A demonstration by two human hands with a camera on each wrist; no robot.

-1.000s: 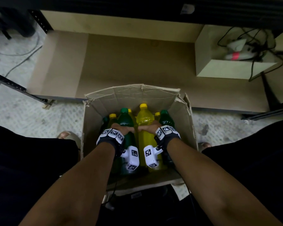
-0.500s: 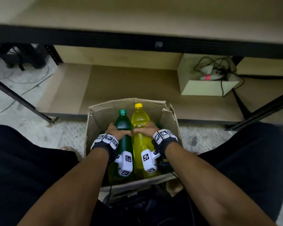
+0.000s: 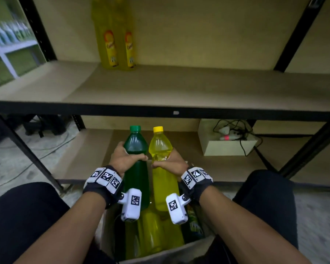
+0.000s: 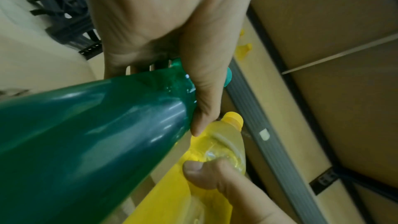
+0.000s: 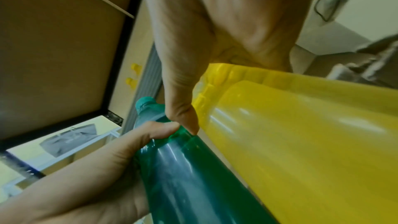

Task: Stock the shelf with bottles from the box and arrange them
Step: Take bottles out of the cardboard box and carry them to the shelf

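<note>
My left hand (image 3: pixel 123 159) grips a green bottle (image 3: pixel 136 168) round its shoulder, below the green cap. Beside it, my right hand (image 3: pixel 174 161) grips a yellow bottle (image 3: pixel 161 168) the same way. Both bottles are upright and side by side, lifted above the cardboard box (image 3: pixel 160 253), with their caps just under the front edge of the middle shelf (image 3: pixel 160 92). In the left wrist view my fingers (image 4: pixel 204 91) wrap the green bottle (image 4: pixel 86 134); in the right wrist view my thumb (image 5: pixel 178 91) lies on the yellow bottle (image 5: pixel 301 142). More yellow and green bottles remain in the box.
Two tall yellow bottles (image 3: pixel 116 35) stand at the back of the middle shelf, left of centre. A pale box with cables (image 3: pixel 229 138) sits on the bottom shelf at the right. Black uprights (image 3: pixel 297 35) frame the shelf. My knees flank the box.
Both hands have lifted the green and yellow bottles out of the box. My head has tilted up, bringing the middle shelf and its two yellow bottles into view.
</note>
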